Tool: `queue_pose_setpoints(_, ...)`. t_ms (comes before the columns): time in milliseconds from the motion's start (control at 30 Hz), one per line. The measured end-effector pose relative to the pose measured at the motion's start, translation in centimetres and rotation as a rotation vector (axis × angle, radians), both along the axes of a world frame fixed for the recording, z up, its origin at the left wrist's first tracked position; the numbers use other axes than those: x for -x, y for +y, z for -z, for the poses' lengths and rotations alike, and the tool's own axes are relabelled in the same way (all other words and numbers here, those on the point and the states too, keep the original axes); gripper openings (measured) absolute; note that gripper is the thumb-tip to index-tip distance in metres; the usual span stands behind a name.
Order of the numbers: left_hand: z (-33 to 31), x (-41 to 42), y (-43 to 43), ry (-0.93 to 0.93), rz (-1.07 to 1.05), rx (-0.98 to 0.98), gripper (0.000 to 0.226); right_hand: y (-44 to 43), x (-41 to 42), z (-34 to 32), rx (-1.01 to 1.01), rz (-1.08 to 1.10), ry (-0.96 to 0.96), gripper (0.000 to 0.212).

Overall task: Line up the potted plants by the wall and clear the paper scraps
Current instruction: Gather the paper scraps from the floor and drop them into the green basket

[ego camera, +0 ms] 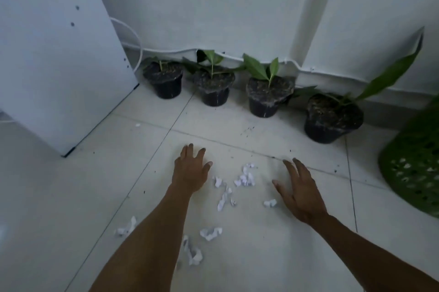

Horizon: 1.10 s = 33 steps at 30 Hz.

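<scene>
On the tiled floor (261, 256), left hand (190, 173) and right hand (299, 192), fingers spread, empty, flanked paper scraps (245, 176); 4 potted plants (215, 85) lined the wall (213, 6).

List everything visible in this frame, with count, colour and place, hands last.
potted plants: four, black pots with green leaves, in a row along the wall
paper scraps: many, white, scattered on the floor between and below the hands
soil crumbs: scattered, dark, on the tiles in front of the pots
cabinet: one, white, left
basket: one, green, right edge
cable: one, white, along the wall base
left hand: open, fingers spread, over the floor
right hand: open, beside the scraps
</scene>
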<state>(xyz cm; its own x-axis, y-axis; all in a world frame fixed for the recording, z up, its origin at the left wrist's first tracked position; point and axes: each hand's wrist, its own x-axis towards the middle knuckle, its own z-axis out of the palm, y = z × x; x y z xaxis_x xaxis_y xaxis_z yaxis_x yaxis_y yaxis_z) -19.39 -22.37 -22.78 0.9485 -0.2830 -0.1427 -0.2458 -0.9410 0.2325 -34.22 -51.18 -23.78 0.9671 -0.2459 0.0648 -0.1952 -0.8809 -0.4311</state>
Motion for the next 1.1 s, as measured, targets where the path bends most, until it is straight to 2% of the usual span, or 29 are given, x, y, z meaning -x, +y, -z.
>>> queue_pose_setpoints(200,2.2,5.5,5.3,-0.034,0.051,0.007,0.059,6.1,-0.4,1.4,-0.073,0.013,0.036,0.076)
queue_pose_setpoints(433,1.8,8.7,12.4,-0.032,-0.115,-0.017,0.063,13.0,-3.4,2.1,0.050,-0.255,-0.008,0.073)
queue_pose_setpoints(667,1.6,10.6,16.3,-0.006,-0.250,0.066,0.065,19.3,-3.3,1.1,-0.242,-0.496,-0.016,0.067)
queue_pose_setpoints(733,1.9,11.3,17.0,0.027,-0.239,0.101,0.068,19.9,-2.7,0.8,-0.250,-0.579,-0.001,0.074)
queue_pose_setpoints(900,2.2,12.7,16.4,0.068,-0.221,0.176,0.069,19.5,-0.3,0.3,0.015,-0.762,-0.066,0.105)
queue_pose_setpoints(1100,2.7,15.2,12.0,-0.004,-0.363,0.454,0.065,19.1,2.4,1.4,0.142,-0.713,-0.029,0.127)
